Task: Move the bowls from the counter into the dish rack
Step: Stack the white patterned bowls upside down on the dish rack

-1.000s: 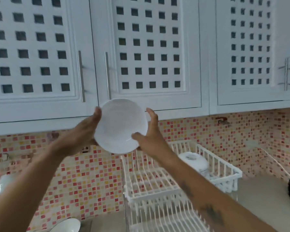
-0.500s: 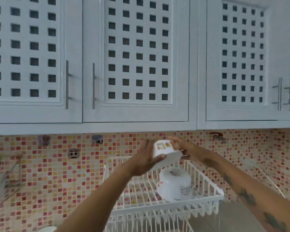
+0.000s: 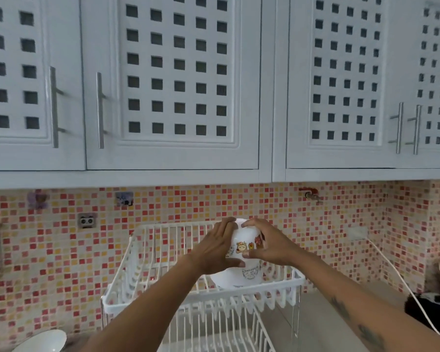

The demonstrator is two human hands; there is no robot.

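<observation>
Both hands hold one white bowl with cartoon prints [image 3: 244, 243], upside down, over the top tier of the white wire dish rack [image 3: 148, 252]. My left hand [image 3: 217, 246] grips its left side and my right hand [image 3: 267, 243] its right side. The held bowl sits directly on top of a second upside-down white bowl [image 3: 239, 275] that rests in the rack's top tier; whether the two touch is hidden by my fingers. A third white bowl [image 3: 45, 341] lies on the counter at the bottom left.
White cabinets [image 3: 173, 82] with metal handles hang close above the rack. A mosaic tile wall [image 3: 61, 250] runs behind. The rack's lower tier [image 3: 214, 331] has bare wire slots. A dark object [image 3: 432, 311] and a white cord [image 3: 401, 280] sit at the right.
The bowl was turned from facing me to upside down and carried down and right, onto the bowl standing in the rack. My view has shifted towards the rack.
</observation>
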